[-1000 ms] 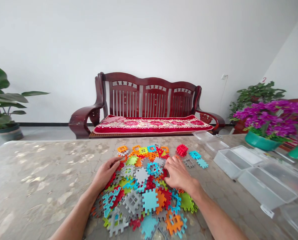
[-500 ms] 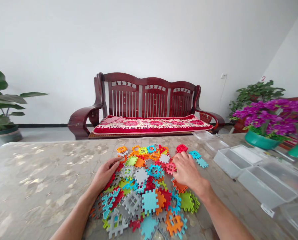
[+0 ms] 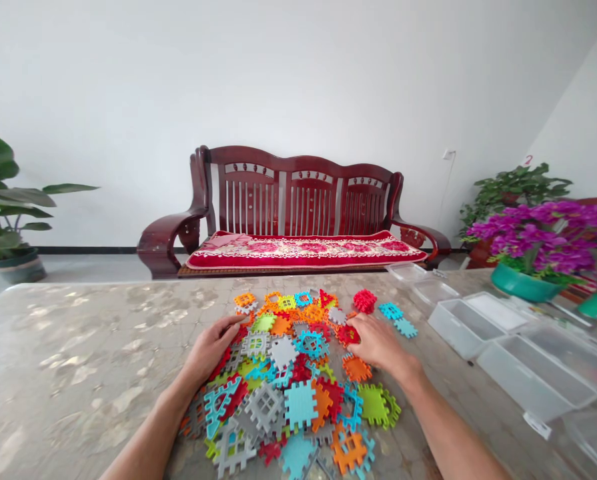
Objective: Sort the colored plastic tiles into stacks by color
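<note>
Tile pile (image 3: 284,351) is on the table (image 3: 103,360), left hand (image 3: 214,343) loosely curled at its left edge, can't tell if gripping. Right hand (image 3: 378,340) is half-curled at a red tile (image 3: 347,335), can't tell if it's pinched.

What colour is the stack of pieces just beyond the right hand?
The stack is red, best seen in the head view.

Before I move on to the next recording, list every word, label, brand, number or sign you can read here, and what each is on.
"2": a red numeral above the leafy green potted plant at right; its backing is too unclear to name.
No other text is legible; any on the multicoloured notched plastic tiles or translucent plastic boxes is too small or blurred.
</note>
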### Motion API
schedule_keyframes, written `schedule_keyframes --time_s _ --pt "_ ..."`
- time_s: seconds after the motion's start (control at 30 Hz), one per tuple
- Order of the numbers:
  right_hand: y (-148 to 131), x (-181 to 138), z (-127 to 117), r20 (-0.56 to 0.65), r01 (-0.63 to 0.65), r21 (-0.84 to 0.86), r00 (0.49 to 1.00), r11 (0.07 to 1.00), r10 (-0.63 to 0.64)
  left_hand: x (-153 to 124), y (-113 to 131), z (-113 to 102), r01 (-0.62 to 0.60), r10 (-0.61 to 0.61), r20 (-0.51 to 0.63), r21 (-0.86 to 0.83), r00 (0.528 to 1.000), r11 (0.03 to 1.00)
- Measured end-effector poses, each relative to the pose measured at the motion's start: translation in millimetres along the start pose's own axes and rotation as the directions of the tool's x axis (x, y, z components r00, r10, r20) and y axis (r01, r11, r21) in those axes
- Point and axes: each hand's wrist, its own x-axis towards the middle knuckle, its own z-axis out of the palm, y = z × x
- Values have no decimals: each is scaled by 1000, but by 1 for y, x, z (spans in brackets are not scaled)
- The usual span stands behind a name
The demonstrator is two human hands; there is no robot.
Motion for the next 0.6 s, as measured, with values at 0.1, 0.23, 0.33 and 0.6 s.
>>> schedule_keyframes --time_s 0.1,0.23,0.33,0.6 --pt "-1 0 4 -30 28 11 999 1000 -27 0 1 0 0 0 -3 0 1000 1000" --pt "-13 -3 -4 -135 138 82 983 987 -126 0 -2 0 5 -5 2 5 1000 1000" --pt "-24 -8 -14 -176 206 64 965 976 -192 0 -4 0 2 -2 4 18 1000 1000" --pt "-7 -7 -20 -118 189 188 979 964 -169 0 -4 0 1 -1 11 9 1000 1000"
